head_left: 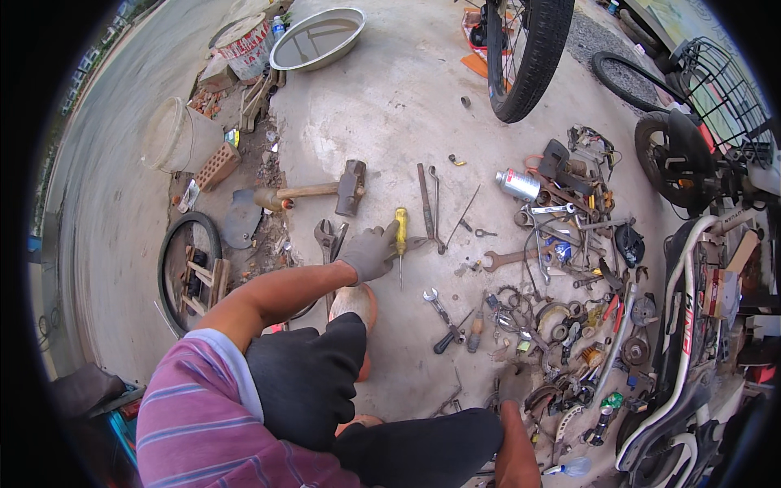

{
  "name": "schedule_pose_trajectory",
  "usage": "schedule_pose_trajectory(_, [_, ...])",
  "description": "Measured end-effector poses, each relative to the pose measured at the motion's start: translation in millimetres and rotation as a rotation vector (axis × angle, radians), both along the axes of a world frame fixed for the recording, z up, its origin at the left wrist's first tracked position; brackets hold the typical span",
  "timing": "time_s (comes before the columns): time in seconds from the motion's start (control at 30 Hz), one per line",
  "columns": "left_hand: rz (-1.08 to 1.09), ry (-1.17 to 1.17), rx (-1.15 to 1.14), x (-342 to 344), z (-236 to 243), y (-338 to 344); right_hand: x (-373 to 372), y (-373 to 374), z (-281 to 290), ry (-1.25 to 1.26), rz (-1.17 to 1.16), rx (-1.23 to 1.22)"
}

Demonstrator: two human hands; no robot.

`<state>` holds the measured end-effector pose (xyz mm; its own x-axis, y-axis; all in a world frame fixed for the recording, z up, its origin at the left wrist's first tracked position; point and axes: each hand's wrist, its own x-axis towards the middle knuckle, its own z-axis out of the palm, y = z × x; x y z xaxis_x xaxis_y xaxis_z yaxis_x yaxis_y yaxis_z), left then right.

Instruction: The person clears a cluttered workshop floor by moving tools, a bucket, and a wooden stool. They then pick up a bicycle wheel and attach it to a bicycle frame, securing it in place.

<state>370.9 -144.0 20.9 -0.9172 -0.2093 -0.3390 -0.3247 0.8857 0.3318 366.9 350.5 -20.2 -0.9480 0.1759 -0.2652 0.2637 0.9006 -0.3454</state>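
Observation:
My left hand (371, 250), in a grey glove, reaches over the concrete with its fingers apart, fingertips at a yellow-handled screwdriver (401, 229); I cannot tell if they touch it. Beside it lie a large adjustable wrench (325, 241), a sledgehammer (350, 188), a flat steel bar (425, 195) and a long wrench (436, 207). My gloved right hand (514, 382) is low on the right, beside a pile of loose metal parts (561, 325); its fingers are too small and shadowed to make out. A small adjustable wrench (436, 304) and an open-end spanner (508, 259) lie between my hands.
A bicycle wheel (529, 57) stands above, near a basin of murky water (317, 39). Buckets (183, 134), a brick (218, 167) and a tyre (171, 256) line the left. A spray can (517, 185), a basketed scooter (679, 154) and a white bike frame (683, 301) occupy the right.

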Motion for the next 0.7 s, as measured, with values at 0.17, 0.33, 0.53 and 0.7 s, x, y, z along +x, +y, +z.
schedule_pose_trajectory(0.17, [0.022, -0.016, 0.056, -5.6, -5.7, -4.3, -0.8, -0.9, -0.4, -0.004, -0.013, 0.02])
schedule_pose_trajectory(0.33, [0.134, 0.069, 0.218, -16.2, -10.7, -12.0, -2.2, -2.0, 3.2, -0.023, -0.029, -0.004])
schedule_pose_trajectory(0.53, [0.261, 0.097, 0.473, -53.6, -8.2, -6.3, -3.4, -3.3, 4.1, -0.048, -0.032, 0.035])
schedule_pose_trajectory(0.7, [0.291, 0.141, 0.509, -99.1, -3.1, 12.3, -3.3, 0.2, -2.0, -0.047, -0.023, 0.027])
